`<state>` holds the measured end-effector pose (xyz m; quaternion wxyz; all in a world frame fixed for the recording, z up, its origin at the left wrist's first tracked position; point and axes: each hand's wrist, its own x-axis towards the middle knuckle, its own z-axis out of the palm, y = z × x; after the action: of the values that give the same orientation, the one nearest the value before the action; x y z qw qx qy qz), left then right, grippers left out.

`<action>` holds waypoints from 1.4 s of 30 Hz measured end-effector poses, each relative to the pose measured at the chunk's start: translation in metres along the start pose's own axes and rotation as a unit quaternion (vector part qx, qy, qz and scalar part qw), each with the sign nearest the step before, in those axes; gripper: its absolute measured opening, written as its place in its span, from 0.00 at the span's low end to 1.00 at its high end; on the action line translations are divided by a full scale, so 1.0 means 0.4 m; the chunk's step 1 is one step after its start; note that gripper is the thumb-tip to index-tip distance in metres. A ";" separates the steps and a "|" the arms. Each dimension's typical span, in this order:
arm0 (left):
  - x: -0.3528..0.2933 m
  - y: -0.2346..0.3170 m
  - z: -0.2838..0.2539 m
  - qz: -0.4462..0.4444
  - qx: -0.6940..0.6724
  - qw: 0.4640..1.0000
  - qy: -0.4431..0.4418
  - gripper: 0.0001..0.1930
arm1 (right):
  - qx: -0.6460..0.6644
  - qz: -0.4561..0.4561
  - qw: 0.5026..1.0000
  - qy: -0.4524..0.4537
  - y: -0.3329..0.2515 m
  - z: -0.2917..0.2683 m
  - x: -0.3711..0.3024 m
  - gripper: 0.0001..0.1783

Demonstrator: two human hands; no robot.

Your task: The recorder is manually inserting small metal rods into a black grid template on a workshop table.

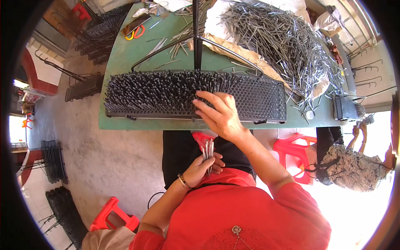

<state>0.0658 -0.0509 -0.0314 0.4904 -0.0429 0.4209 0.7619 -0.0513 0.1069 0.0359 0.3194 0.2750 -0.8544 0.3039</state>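
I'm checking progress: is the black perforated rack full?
Partly full: rods crowd the left of the rack; bare holes show at its right.

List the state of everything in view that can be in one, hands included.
Left hand: closed around a bundle.
Bundle of thin rods: held, tips pointing up.
Right hand: fingers at the rack's rods; cannot tell whether it grips one.
Perforated rack: partly filled, left side dense with rods, right end's holes mostly bare.
Loose rods: heaped in a tangle.
Brown paper: crumpled, under the heap.
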 end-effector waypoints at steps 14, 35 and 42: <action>0.093 0.174 0.107 0.059 -0.010 0.998 -0.034 0.16 | 0.417 0.525 0.720 -0.182 0.030 -0.179 -0.089 0.07; 0.133 0.168 0.125 0.003 -0.040 0.999 0.012 0.16 | 0.139 0.281 0.949 0.027 0.173 -0.120 0.008 0.12; 0.133 0.163 0.126 0.004 -0.050 0.999 0.010 0.16 | 0.115 0.251 0.961 0.022 0.176 -0.125 0.011 0.11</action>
<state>0.0048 0.0106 0.0146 0.4805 -0.0731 0.3877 0.7832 -0.0820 0.1871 0.0452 0.2178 0.0803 -0.8479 0.4766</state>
